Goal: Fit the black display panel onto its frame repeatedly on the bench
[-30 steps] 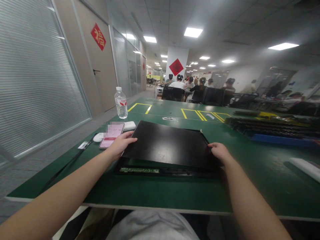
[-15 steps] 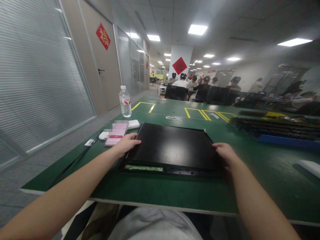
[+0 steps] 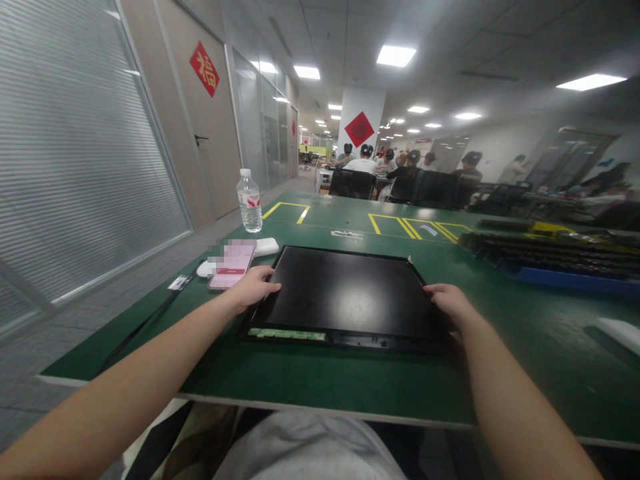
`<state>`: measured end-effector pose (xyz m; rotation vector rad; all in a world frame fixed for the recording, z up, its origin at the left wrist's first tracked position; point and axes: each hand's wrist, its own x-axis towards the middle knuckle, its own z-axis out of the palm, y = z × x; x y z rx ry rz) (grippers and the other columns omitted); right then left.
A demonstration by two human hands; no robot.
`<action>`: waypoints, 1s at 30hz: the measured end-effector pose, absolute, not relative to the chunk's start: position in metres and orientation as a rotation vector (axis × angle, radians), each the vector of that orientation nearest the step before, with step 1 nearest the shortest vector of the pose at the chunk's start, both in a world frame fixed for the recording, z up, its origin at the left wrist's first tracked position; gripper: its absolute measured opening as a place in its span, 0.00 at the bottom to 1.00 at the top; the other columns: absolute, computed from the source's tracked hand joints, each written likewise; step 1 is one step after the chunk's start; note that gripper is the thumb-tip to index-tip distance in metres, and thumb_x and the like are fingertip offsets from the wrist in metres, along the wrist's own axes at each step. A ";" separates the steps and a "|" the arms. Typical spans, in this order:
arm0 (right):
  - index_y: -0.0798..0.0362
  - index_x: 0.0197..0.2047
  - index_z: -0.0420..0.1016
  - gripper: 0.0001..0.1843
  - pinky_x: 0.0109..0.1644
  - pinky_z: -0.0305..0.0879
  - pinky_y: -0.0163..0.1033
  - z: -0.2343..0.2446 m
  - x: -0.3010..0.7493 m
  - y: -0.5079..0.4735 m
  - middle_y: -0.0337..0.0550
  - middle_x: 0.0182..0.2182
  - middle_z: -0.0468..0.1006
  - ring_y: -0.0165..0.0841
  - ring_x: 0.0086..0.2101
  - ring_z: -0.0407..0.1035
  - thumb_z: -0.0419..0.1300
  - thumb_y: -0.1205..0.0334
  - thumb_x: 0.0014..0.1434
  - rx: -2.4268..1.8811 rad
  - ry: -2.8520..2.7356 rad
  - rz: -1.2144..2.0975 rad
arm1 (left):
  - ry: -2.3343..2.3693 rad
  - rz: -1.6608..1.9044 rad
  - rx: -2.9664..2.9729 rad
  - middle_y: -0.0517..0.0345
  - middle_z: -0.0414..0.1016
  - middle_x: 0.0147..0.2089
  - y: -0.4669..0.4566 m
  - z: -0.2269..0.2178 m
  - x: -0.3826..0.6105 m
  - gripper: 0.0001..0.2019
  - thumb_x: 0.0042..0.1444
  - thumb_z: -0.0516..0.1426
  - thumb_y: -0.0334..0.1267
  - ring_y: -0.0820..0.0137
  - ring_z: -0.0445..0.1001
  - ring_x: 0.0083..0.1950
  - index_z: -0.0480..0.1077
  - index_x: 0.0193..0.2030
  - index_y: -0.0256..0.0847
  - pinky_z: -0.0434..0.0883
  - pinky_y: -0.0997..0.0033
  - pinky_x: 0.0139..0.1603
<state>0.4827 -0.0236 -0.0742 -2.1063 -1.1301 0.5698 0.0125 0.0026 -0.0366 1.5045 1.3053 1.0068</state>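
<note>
A glossy black display panel (image 3: 345, 287) lies in a shallow black frame (image 3: 400, 343) on the green table. Along the frame's near left edge shows a narrow green circuit board (image 3: 287, 334). My left hand (image 3: 255, 288) holds the left side of the panel, thumb on its top face and fingers mostly hidden at the edge. On the opposite side my right hand (image 3: 450, 303) grips the panel's right edge between thumb and fingers. Whether the fingers also hold the frame cannot be seen.
Left of the panel lie a pink-screened phone (image 3: 233, 265), a white object (image 3: 266, 247) and a black strap (image 3: 145, 327). A water bottle (image 3: 250, 203) stands behind them. Stacked dark parts (image 3: 545, 250) sit in a blue tray (image 3: 575, 279) at right. People sit farther back.
Both hands keep their places on the panel's sides. The panel's near edge appears to sit slightly lower in the frame, and the view has shifted a little.
</note>
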 end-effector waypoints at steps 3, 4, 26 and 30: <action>0.55 0.46 0.82 0.28 0.45 0.70 0.36 -0.075 0.484 -0.022 0.49 0.43 0.82 0.37 0.40 0.76 0.53 0.79 0.44 -2.095 -1.123 0.614 | 1.308 1.001 1.591 0.55 0.77 0.34 0.006 -0.040 0.010 0.09 0.35 0.66 0.36 0.59 0.75 0.38 0.75 0.26 0.39 0.72 0.66 0.39; 0.55 0.46 0.82 0.28 0.45 0.70 0.36 -0.075 0.485 -0.022 0.49 0.43 0.83 0.37 0.39 0.76 0.53 0.79 0.44 -2.095 -1.119 0.619 | 1.319 0.995 1.618 0.55 0.76 0.33 0.007 -0.041 0.010 0.08 0.36 0.66 0.36 0.59 0.75 0.39 0.75 0.26 0.39 0.72 0.65 0.39; 0.54 0.45 0.82 0.28 0.42 0.71 0.38 -0.076 0.485 -0.023 0.49 0.40 0.83 0.38 0.38 0.77 0.53 0.78 0.43 -2.089 -1.099 0.621 | 1.696 0.630 2.035 0.41 0.59 0.66 0.020 -0.057 -0.003 0.33 0.46 0.59 0.53 0.50 0.61 0.68 0.72 0.56 0.33 0.55 0.60 0.70; 0.54 0.44 0.82 0.28 0.43 0.71 0.38 -0.075 0.485 -0.023 0.49 0.42 0.82 0.39 0.39 0.77 0.53 0.78 0.42 -2.099 -1.083 0.624 | 1.688 0.625 2.036 0.39 0.58 0.66 0.021 -0.058 -0.004 0.35 0.46 0.59 0.53 0.49 0.60 0.68 0.71 0.57 0.31 0.55 0.59 0.70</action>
